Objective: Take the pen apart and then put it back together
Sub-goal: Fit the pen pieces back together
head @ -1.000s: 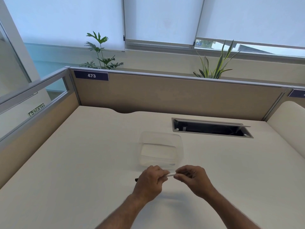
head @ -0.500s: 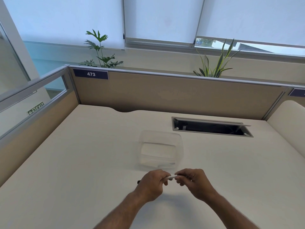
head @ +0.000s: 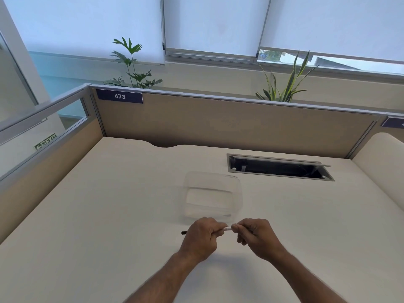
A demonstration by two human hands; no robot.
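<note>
Left hand (head: 202, 239) clenched round the pen (head: 227, 228), dark tip poking out its left side. Right hand (head: 255, 236) pinches the pen's white end w/ fingertips. Both held just above the worktop (head: 109, 215), near the front of a clear plastic container (head: 213, 195). Vs. 1 s ago: hands are closer together, less white barrel showing betw. them; container hasn't moved.

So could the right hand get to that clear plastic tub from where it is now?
Probably yes. The clear tub sits just beyond the right hand with nothing between them, but that hand and the left hand are both gripping the pen.
</note>
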